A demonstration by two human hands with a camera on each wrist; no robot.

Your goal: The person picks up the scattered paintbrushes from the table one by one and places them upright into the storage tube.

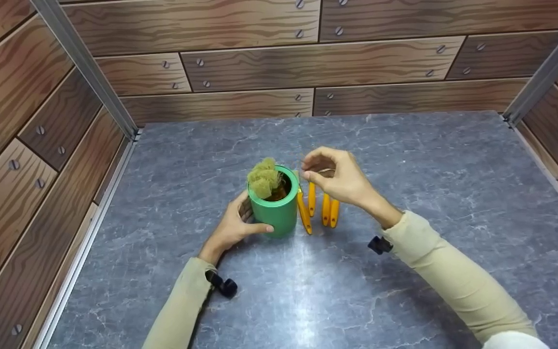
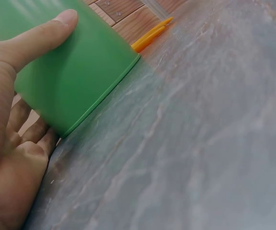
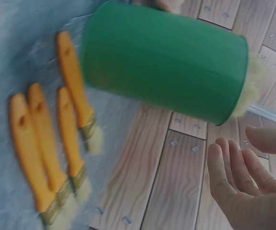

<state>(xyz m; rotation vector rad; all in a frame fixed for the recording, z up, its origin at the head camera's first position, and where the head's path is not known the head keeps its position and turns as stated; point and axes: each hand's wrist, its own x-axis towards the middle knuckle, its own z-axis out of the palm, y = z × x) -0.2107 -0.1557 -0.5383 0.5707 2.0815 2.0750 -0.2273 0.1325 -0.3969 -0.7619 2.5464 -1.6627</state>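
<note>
The left hand [image 1: 233, 225] had its grip on a green container [image 1: 279, 215], with the thumb lying across the near side of the wall and the other fingers round the left side. The container stood upright near the middle of the surface [image 1: 443, 160], its round mouth facing up. Fuzzy yellow-green tufts [image 1: 263, 179] rose above the left part of its rim, and something brownish showed inside.

The right hand [image 1: 339, 179] hung to the right of the container, above the brushes. Its grip held nothing: the fingers were loosely bent and the thumb stood apart from them, all near the rim but clear of it.

Four orange-handled brushes [image 1: 312, 199] lay on the surface to the right of the container, handles toward the person and pale bristles toward the back. One slanted just beside the container; whether it touched could not be told. Another lay next to it, and the last two lay close together farther right.

Pale sleeves [image 1: 458, 276] covered both arms, and a small black device [image 1: 379, 245] showed at the right wrist. Wood-patterned panels [image 1: 347, 68] enclosed the surface at the back and sides.
</note>
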